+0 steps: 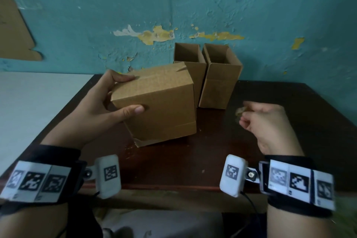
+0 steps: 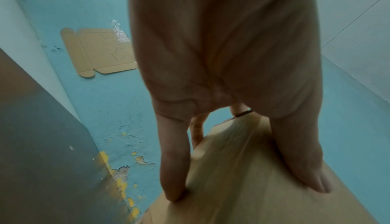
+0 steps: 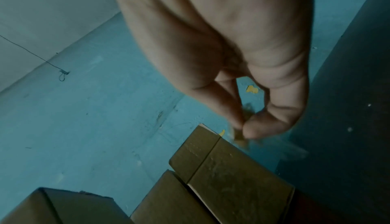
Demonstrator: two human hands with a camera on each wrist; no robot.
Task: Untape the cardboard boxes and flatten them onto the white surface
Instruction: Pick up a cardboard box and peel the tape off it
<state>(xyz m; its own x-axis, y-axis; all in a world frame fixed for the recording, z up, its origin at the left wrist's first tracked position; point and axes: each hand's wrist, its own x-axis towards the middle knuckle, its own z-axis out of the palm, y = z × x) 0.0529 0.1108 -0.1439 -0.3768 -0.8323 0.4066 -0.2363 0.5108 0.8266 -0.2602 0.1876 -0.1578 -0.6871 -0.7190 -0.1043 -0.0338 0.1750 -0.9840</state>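
- The left hand (image 1: 100,102) held a closed cardboard box (image 1: 160,106). Its thumb lay on the front face and its fingers curled over the top left edge.
- The closed box was tilted. Only its lower front edge seemed to touch the dark brown surface (image 1: 193,160).
- In the left wrist view, clear shiny tape (image 2: 238,152) ran along the box under the fingers (image 2: 173,169).
- Two open boxes stood upright side by side behind it, close to the teal wall (image 1: 193,6). The left open box (image 1: 190,58) was partly hidden by the held box. The right open box (image 1: 220,81) stood just beside it.
- The right hand (image 1: 268,123) was off to the right, above the dark surface and apart from the boxes. Its fingers and thumb were pinched together on a small crumpled scrap (image 1: 240,111). The scrap was blurry; it may have been peeled tape.
- The white surface (image 1: 32,102) lay to the left of the dark one.
- A flat piece of cardboard (image 2: 99,52) was stuck on the wall.
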